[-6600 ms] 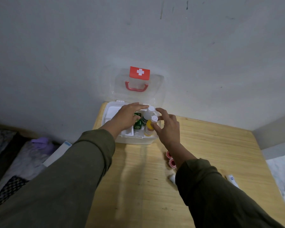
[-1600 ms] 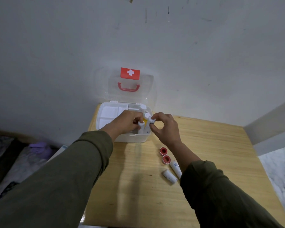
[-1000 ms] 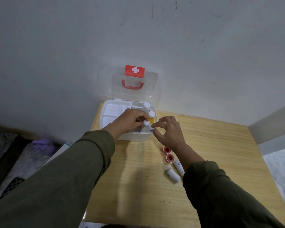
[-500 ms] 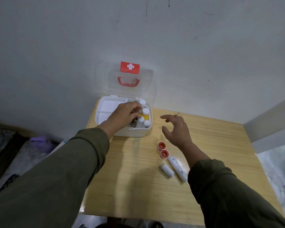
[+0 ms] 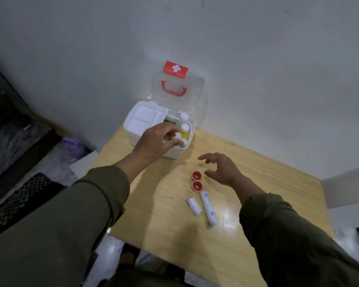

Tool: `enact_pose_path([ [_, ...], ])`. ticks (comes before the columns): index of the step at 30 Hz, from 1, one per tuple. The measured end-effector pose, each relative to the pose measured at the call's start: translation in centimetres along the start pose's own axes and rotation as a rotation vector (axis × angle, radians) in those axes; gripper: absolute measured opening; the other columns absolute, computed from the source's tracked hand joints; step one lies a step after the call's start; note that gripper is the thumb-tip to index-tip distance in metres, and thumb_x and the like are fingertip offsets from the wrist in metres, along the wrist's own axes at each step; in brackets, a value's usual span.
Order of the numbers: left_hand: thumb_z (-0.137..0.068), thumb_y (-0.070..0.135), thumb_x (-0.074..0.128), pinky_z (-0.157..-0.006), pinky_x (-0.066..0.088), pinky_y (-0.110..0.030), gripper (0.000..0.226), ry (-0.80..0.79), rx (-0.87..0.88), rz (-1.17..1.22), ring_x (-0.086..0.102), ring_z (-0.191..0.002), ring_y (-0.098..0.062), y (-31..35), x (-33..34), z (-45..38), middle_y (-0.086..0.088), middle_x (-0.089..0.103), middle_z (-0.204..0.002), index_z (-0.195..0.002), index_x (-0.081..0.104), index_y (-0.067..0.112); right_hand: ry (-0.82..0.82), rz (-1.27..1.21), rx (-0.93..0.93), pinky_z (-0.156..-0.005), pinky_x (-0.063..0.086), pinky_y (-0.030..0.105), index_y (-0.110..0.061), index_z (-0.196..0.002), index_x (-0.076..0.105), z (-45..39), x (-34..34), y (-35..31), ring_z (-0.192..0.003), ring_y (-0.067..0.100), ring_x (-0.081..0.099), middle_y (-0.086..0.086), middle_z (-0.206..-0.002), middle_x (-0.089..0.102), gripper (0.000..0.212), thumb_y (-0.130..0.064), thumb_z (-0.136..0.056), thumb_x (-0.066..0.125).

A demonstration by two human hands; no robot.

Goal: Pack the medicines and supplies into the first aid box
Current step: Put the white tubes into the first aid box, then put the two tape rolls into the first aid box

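The left hand (image 5: 155, 141) pinches a small white-capped bottle (image 5: 179, 139) inside the first aid box (image 5: 174, 155). The right hand (image 5: 222, 168) hovers spread and empty above two red-capped tape rolls (image 5: 197, 181), likely the next pickup.

White box (image 5: 175, 155), red handle (image 5: 174, 91); rolls (image 5: 208, 208) seemingly blue-printed.
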State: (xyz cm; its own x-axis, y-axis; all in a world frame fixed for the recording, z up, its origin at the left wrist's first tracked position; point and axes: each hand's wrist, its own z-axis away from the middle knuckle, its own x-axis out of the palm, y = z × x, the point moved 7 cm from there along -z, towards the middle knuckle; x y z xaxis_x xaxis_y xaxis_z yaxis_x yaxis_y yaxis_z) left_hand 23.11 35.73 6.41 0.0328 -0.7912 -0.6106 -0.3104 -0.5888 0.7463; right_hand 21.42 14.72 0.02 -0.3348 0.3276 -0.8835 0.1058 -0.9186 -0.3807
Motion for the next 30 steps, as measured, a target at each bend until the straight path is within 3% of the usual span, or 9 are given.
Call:
enact_pose_path([
  [5, -0.07, 0.037, 0.078, -0.072, 0.052, -0.031, 0.039, 0.053, -0.026, -0.106, 0.056, -0.076, -0.01, -0.3, 2.9, 4.7, 0.0, 0.066, -0.084, -0.097, 0.065, 0.012, -0.116, 0.004, -0.129, -0.087, 0.045, 0.029, -0.033, -0.121, 0.056, -0.7, 0.3, 0.6, -0.101, 0.015, 0.055, 0.001, -0.115, 0.061, 0.05, -0.013, -0.079, 0.071],
  [10, -0.067, 0.044, 0.078, -0.088, 0.047, -0.026, 0.042, -0.2, -0.349, -0.104, 0.054, -0.095, -0.008, -2.4, 8.6, 7.4, 0.009, 0.059, -0.099, -0.103, 0.063, 0.027, -0.234, 0.09, -0.227, -0.088, 0.046, 0.029, -0.036, -0.123, 0.053, -1.5, 1.9, 1.3, -0.102, 0.016, 0.054, 0.002, -0.116, 0.057, 0.052, -0.014, -0.079, 0.071],
  [15, -0.067, 0.042, 0.079, -0.091, 0.043, -0.026, 0.048, -0.291, -0.392, -0.106, 0.05, -0.102, -0.01, -2.4, 11.9, 8.3, 0.008, 0.055, -0.105, -0.11, 0.064, 0.027, -0.282, 0.146, -0.356, -0.083, 0.038, 0.023, -0.035, -0.125, 0.052, -1.8, 2.9, 1.3, -0.104, 0.015, 0.05, 0.002, -0.12, 0.053, 0.053, -0.016, -0.079, 0.071],
  [24, -0.059, 0.042, 0.085, -0.086, 0.043, -0.025, 0.053, -0.228, -0.374, -0.053, 0.051, -0.096, -0.009, -2.0, 13.3, 8.1, 0.006, 0.06, -0.1, -0.106, 0.067, 0.026, -0.308, 0.105, -0.471, -0.088, 0.036, 0.022, -0.031, -0.122, 0.059, -2.3, 2.7, 0.7, -0.112, 0.018, 0.047, 0.005, -0.123, 0.05, 0.043, -0.024, -0.082, 0.07],
  [30, -0.063, 0.043, 0.082, -0.084, 0.042, -0.022, 0.043, -0.224, -0.358, -0.074, 0.051, -0.096, -0.006, -2.0, 13.7, 7.7, 0.008, 0.061, -0.102, -0.101, 0.068, 0.03, -0.254, 0.101, -0.484, -0.087, 0.041, 0.028, -0.022, -0.119, 0.061, -2.1, 2.5, 0.7, -0.109, 0.02, 0.049, 0.003, -0.118, 0.059, 0.038, -0.022, -0.082, 0.07],
])
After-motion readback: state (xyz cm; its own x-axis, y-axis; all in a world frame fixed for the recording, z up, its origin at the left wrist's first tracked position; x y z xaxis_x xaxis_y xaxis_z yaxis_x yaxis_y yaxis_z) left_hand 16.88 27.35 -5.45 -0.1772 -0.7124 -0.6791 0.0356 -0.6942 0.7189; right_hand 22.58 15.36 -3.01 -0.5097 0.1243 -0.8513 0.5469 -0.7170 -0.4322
